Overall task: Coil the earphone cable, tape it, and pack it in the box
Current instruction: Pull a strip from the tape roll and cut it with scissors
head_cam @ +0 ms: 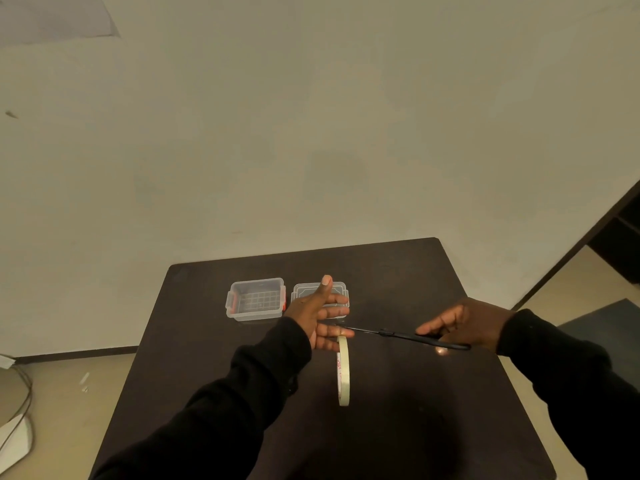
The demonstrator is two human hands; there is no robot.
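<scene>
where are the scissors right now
In the head view, the scissors are in the right hand, right of centre above the table, tips pointing at the left hand above the tape roll.

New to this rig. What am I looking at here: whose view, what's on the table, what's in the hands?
There is no machine here: a person works with two bare hands, and the single picture comes from a wide-angle camera worn on the head, looking forward and down.

On the dark table stands a clear plastic box, open, and it looks empty. Its lid lies just to the right of it, partly hidden by the left hand.

The left hand is spread with the thumb up, and a roll of tape hangs on edge from its lower fingers. The right hand holds black scissors, tips pointing at the left hand's fingers, likely to cut a piece of tape.

I cannot see the earphone cable anywhere in this picture.
</scene>
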